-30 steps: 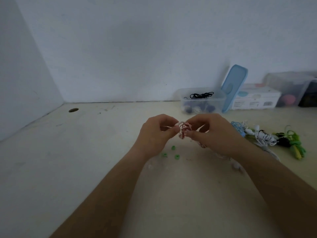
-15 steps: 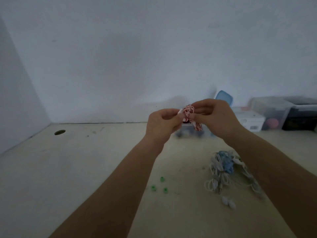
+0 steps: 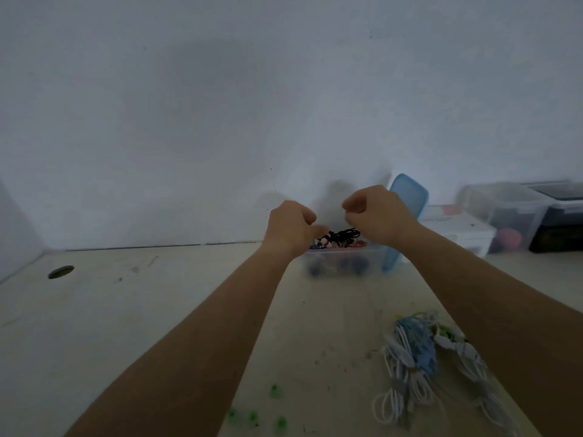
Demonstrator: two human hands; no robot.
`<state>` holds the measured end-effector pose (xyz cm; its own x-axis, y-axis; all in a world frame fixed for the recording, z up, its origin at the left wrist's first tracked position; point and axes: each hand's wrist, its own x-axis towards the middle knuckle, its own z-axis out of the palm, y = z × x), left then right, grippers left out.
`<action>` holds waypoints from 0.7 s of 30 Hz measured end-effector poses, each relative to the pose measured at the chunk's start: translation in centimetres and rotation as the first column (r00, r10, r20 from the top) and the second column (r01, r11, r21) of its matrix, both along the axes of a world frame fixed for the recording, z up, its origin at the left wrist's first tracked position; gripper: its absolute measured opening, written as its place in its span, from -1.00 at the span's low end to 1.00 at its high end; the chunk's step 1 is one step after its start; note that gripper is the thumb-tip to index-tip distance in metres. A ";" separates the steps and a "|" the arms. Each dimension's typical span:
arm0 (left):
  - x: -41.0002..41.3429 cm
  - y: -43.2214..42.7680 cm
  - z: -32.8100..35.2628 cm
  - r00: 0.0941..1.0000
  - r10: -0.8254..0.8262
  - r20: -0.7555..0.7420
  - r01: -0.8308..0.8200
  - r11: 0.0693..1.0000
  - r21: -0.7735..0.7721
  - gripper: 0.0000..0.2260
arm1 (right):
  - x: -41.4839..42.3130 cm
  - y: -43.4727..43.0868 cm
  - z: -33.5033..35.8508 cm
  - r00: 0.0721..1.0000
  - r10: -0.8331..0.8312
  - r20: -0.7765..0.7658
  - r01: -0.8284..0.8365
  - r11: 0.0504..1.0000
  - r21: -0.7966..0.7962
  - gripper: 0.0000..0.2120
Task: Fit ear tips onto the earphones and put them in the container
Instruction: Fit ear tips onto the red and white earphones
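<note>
The clear plastic container [image 3: 339, 263] stands at the back of the table by the wall, with black earphones [image 3: 344, 234] and a red-and-white striped bundle [image 3: 326, 245] on top of its contents. My left hand [image 3: 291, 227] hovers over its left rim and my right hand [image 3: 377, 212] over its right side. The two hands are apart, both with curled fingers and nothing visible in them. Several green ear tips [image 3: 254, 416] lie on the near table. A pile of white and blue earphones [image 3: 416, 357] lies near right.
The container's blue lid [image 3: 408, 200] leans on the wall behind it. A white box [image 3: 457, 228] and two more clear bins [image 3: 511, 212] stand at the back right. A round cable hole [image 3: 60, 271] is at the far left of the table.
Both hands carried the striped earphone bundle from mid-table up and forward to the container. Now the hands have parted and the bundle lies in the container.
</note>
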<state>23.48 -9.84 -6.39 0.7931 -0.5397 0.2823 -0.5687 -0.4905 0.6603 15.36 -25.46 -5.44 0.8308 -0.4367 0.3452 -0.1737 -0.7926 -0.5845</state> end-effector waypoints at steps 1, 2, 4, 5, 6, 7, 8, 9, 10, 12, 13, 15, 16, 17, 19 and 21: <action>-0.3 0.4 0.1 1.000 0.002 0.009 -0.002 1.000 -0.006 -0.63 | -0.4 0.2 0.1 1.000 0.002 0.023 -0.002 1.000 0.004 -0.75; -0.5 0.8 0.2 1.000 0.009 0.014 -0.009 1.000 -0.019 -0.70 | -0.9 0.5 0.3 0.999 0.010 0.037 -0.010 1.000 0.003 -0.76; -1.8 1.9 0.5 0.999 0.019 0.029 -0.018 0.998 -0.055 -0.81 | -2.5 1.2 0.6 0.998 0.031 0.048 -0.032 0.999 0.008 -0.78; -2.6 2.4 0.5 0.999 0.019 0.027 -0.016 0.997 -0.077 -0.82 | -3.1 1.5 0.6 0.998 0.044 0.050 -0.045 0.999 0.010 -0.78; -3.5 3.0 0.4 1.000 0.020 0.016 -0.018 0.995 -0.100 -0.82 | -3.9 1.8 0.7 0.997 0.055 0.051 -0.056 0.998 0.009 -0.78; -4.7 3.7 0.3 1.000 0.018 0.004 -0.017 0.993 -0.116 -0.82 | -5.1 2.3 0.8 0.997 0.066 0.045 -0.066 0.998 0.006 -0.79; -5.7 4.2 0.1 1.000 0.011 -0.008 -0.012 0.992 -0.126 -0.82 | -6.0 2.5 0.9 0.996 0.076 0.038 -0.076 0.997 0.005 -0.79; -7.2 4.7 -0.1 1.000 -0.007 -0.028 0.003 0.992 -0.127 -0.82 | -7.2 2.8 0.9 0.996 0.087 0.028 -0.087 0.996 0.007 -0.80; -8.5 5.1 -0.3 0.998 -0.029 -0.046 0.024 0.992 -0.120 -0.83 | -8.2 3.0 0.9 0.995 0.098 0.017 -0.099 0.995 0.006 -0.81; -11.2 5.7 -0.9 0.994 -0.092 -0.056 0.087 0.993 -0.077 -0.86 | -10.7 3.3 0.8 0.992 0.123 -0.021 -0.124 0.992 -0.014 -0.84; -12.6 5.9 -1.2 0.990 -0.128 -0.056 0.126 0.991 -0.043 -0.88 | -12.0 3.4 0.8 0.990 0.134 -0.048 -0.135 0.991 -0.016 -0.85; -14.7 6.1 -2.0 0.980 -0.192 -0.059 0.193 0.981 0.024 -0.89 | -14.4 3.3 0.6 0.980 0.155 -0.126 -0.156 0.988 0.001 -0.81; -15.5 6.0 -2.5 0.976 -0.208 -0.063 0.211 0.976 0.045 -0.87 | -15.6 3.3 0.4 0.971 0.168 -0.171 -0.169 0.986 0.013 -0.76; -16.4 6.0 -3.0 0.975 -0.212 -0.067 0.216 0.975 0.058 -0.85 | -16.8 3.3 0.2 0.961 0.182 -0.207 -0.182 0.983 0.019 -0.71; -17.7 5.8 -3.8 0.974 -0.201 -0.102 0.209 0.975 0.078 -0.75 | -18.6 3.3 -0.5 0.948 0.182 -0.261 -0.190 0.982 -0.006 -0.69; -18.6 5.5 -4.6 0.960 -0.206 -0.187 0.228 0.968 0.103 -0.60 | -19.8 3.4 -1.4 0.943 0.134 -0.305 -0.166 0.983 -0.080 -0.72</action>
<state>4.90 -4.33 -10.98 0.6842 -0.7258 0.0712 -0.5521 -0.4517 0.7009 -4.44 -22.05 -6.79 0.9555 -0.2740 0.1092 -0.2011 -0.8760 -0.4385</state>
